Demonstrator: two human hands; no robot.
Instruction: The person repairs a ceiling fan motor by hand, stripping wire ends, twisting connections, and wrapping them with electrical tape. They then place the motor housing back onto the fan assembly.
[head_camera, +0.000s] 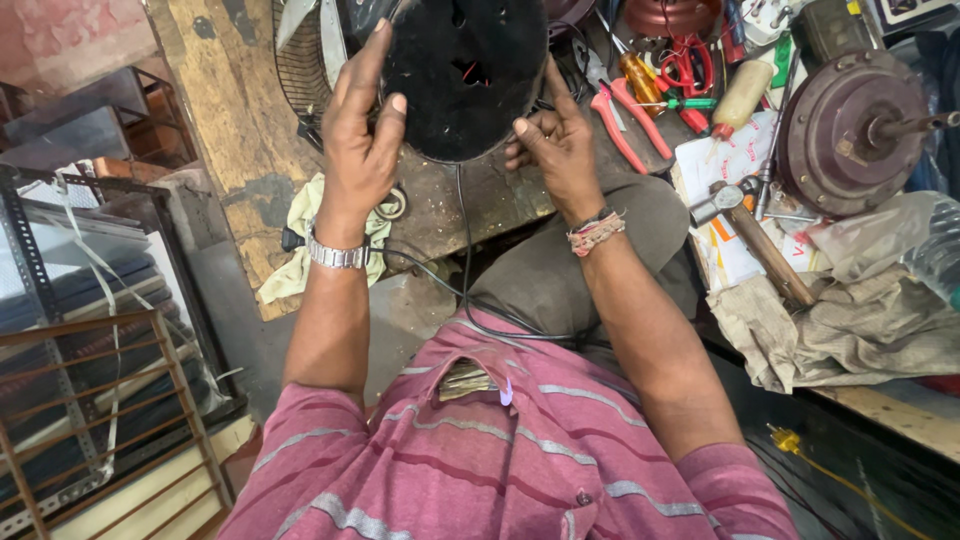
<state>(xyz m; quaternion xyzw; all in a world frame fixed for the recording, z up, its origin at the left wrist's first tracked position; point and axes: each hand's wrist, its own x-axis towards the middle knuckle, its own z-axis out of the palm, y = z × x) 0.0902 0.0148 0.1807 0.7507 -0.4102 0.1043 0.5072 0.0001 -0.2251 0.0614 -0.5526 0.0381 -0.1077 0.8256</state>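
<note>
Head view: you're holding a round black cover (465, 75) up in front of you w/ both hands, above the edge of the workbench (235, 130). Your left hand (362, 140) is gripping its left rim, thumb pressing the near edge and fingers reaching up the side. Your right hand (556, 145) is gripping the lower right rim, thumb on the edge, fingers curled behind. So neither hand is free; both are closed on the cover.

How far along, as a judgement: the cover is looking detached and in hand, w/ a bit of red wire showing through a slot near its middle and a black cable (465, 260) hanging from under it down toward your lap. The fan motor (838, 130) is sitting apart at the right w/ its shaft bare, so reassembly seems to be left.

Surface & room: the bench is worn, stained wood, crowded w/ tools. Red-handled pliers (625, 120) are lying just right of the cover, a hammer (760, 245) is resting on papers near the motor, a yellowish rag (300, 250) is drooping off the near edge. A metal rack (90, 400) is standing at your left.
</note>
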